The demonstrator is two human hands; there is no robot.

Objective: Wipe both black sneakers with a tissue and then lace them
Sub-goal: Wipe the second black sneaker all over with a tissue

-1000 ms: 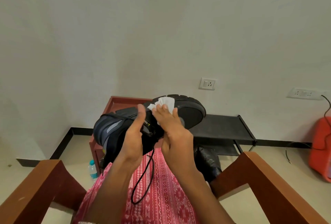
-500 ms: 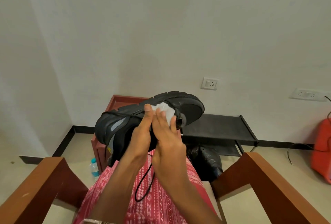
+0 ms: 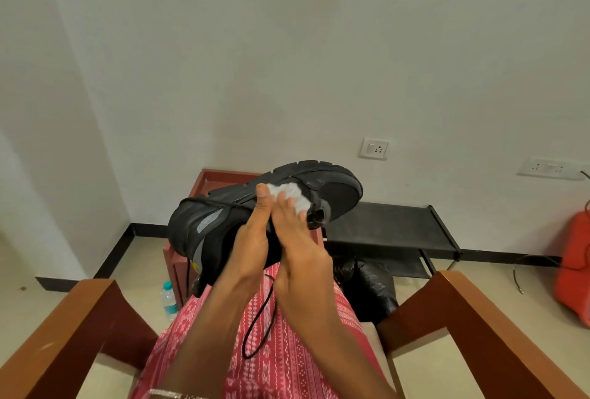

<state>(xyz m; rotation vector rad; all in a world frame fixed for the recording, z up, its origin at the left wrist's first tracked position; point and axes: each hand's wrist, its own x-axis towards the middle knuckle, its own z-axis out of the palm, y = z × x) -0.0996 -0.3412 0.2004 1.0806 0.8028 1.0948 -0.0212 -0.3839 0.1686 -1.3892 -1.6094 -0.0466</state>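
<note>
One sneaker [image 3: 223, 223] raised before white wall [image 3: 287, 63]

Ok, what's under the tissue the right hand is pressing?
The white tissue lies on the side of the black sneaker, pressed by the right hand. The left hand holds the sneaker. The patch beneath the tissue is hidden.

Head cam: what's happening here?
A seated person holds a black sneaker up over their lap with the left hand, tipped on its side. The right hand presses a white tissue against the shoe's side near the sole, wiping. A loose lace dangles below. Another dark shoe sits on the floor ahead; lacing is not yet done.
</note>
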